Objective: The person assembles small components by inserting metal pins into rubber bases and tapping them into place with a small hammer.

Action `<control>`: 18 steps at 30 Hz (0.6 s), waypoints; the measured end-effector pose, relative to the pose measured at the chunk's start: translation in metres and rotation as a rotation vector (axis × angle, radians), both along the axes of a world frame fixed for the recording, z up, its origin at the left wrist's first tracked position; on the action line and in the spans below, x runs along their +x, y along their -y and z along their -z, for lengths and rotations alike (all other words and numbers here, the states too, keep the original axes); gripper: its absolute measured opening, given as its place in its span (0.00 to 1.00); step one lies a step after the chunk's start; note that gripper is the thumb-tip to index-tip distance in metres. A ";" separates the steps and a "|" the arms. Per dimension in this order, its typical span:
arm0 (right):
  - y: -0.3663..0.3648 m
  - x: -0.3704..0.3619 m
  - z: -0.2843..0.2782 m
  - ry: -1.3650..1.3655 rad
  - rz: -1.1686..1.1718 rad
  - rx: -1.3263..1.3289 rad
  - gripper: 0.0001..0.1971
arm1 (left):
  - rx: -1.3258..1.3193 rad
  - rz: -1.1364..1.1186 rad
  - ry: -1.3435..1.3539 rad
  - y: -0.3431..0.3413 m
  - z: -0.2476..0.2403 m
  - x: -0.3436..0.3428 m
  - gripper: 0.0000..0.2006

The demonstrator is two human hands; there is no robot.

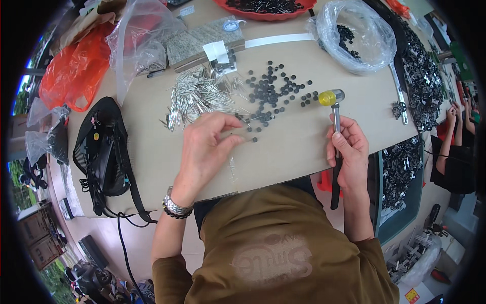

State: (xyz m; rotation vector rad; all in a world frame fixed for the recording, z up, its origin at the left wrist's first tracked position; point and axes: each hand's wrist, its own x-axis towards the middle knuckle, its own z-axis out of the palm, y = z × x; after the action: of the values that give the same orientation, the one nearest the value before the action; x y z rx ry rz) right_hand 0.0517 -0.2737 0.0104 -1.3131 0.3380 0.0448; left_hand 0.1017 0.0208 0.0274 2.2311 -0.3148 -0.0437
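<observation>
My right hand (350, 152) is wrapped round the handle of a small mallet (336, 119) with a yellow-and-metal head, a metal shaft and a black grip. The mallet stands head up over the table. My left hand (207, 144) reaches over the tabletop, its thumb and forefinger apart. Close to those fingertips lie small round black caps (254, 139), and many more black caps (266, 93) are scattered just beyond. Beside them, past my left hand, spreads a loose heap of thin silver pins (192, 96). Whether a pin touches my left forefinger is too small to tell.
At the back are a red bowl (263, 14) of dark pieces, a clear plastic bag (357, 55) with black caps and a grey stone-like block (202, 44). A black mesh bag (104, 147) lies left. Black metal parts (420, 86) pile up right, above a green bin (400, 225).
</observation>
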 end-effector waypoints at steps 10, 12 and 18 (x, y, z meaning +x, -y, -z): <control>-0.008 0.000 -0.003 -0.003 -0.011 -0.080 0.14 | -0.052 0.025 0.075 0.014 0.019 -0.001 0.08; -0.011 0.000 -0.007 -0.012 -0.029 -0.099 0.15 | -0.038 0.026 0.095 0.015 0.020 -0.004 0.06; -0.035 0.025 -0.037 0.109 -0.313 -0.845 0.10 | 0.059 -0.017 0.301 0.010 0.013 -0.029 0.05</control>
State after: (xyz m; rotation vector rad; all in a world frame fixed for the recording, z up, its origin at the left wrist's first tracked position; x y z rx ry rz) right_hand 0.0763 -0.2386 0.0470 -2.1897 0.0396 0.1003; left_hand 0.0730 0.0110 0.0148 2.2979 -0.4618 0.2982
